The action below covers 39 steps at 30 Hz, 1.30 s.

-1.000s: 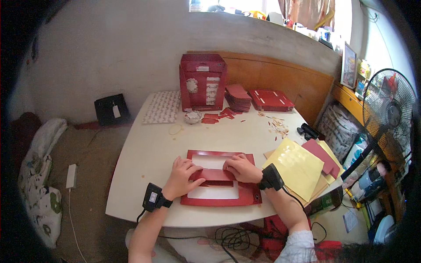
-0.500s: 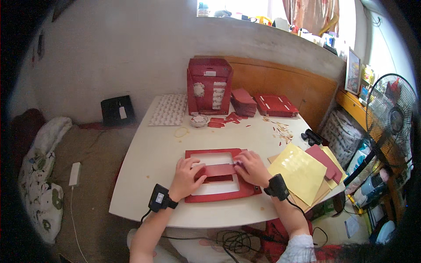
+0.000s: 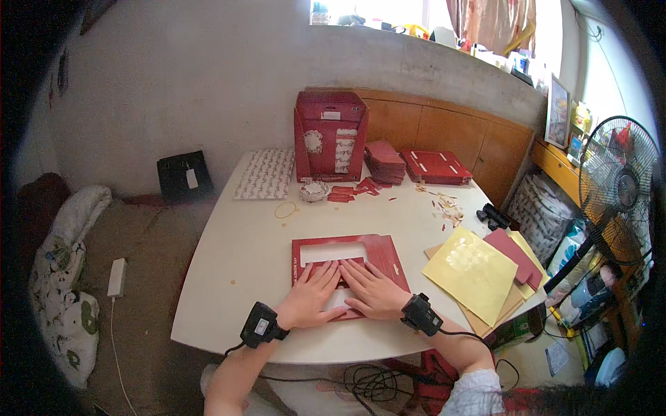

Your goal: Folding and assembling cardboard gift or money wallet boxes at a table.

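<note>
In front of me on the white table [image 3: 236, 305] lies a flat red cardboard frame [image 3: 383, 251] with a rectangular cut-out window. My left hand [image 3: 313, 297] lies flat across its left part, fingers stretched out and pressed down. My right hand [image 3: 375, 290] lies flat on the right part, and the fingertips of both hands almost meet near the middle. Beneath the fingers a dark red card strip crosses the window, mostly hidden by my hands. White tabletop shows through the window. Both wrists wear a black strapped device.
At the back stand a red display box [image 3: 330, 156], a stack of red cards [image 3: 386, 161], red folded boxes [image 3: 437, 168] and a patterned sheet [image 3: 263, 175]. Small scraps [image 3: 445, 206] lie right of centre. Yellow sheets [image 3: 472, 267] lie at the right edge; a fan [image 3: 617, 191] stands beyond.
Both hands have gone from holding the red strip by its ends to lying flat on it. The strip now rests down across the frame, and the frame has turned slightly.
</note>
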Available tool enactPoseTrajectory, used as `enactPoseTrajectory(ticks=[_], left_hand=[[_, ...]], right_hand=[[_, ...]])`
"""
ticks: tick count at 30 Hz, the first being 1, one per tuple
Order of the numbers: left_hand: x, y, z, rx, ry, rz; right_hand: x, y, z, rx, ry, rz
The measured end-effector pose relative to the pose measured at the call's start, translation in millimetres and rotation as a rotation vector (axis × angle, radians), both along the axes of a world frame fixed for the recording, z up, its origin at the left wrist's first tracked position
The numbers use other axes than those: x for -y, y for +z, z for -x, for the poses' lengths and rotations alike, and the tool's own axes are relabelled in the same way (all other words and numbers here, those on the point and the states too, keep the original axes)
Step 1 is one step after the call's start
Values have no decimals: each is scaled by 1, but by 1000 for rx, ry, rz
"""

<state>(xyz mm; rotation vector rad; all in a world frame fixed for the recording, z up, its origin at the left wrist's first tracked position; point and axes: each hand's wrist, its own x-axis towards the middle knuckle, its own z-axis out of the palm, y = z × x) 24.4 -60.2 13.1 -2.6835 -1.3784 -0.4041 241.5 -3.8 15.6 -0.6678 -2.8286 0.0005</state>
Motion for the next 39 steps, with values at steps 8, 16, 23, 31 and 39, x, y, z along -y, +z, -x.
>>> enactPoseTrajectory(ticks=[8,16,23,31,39], left_hand=[[0,-1,1,23,-1,19],[-1,0,1,12,-2,32],[-1,1,1,58,-7,42],[2,9,5,104,-40,62],[-2,11,7,321,-180,4]], right_hand=[[0,1,0,18,4,26],[-3,2,-1,38,25,46],[-1,6,-1,66,19,68],[-63,16,7,-325,-44,87],[-123,12,38,-317,-83,339]])
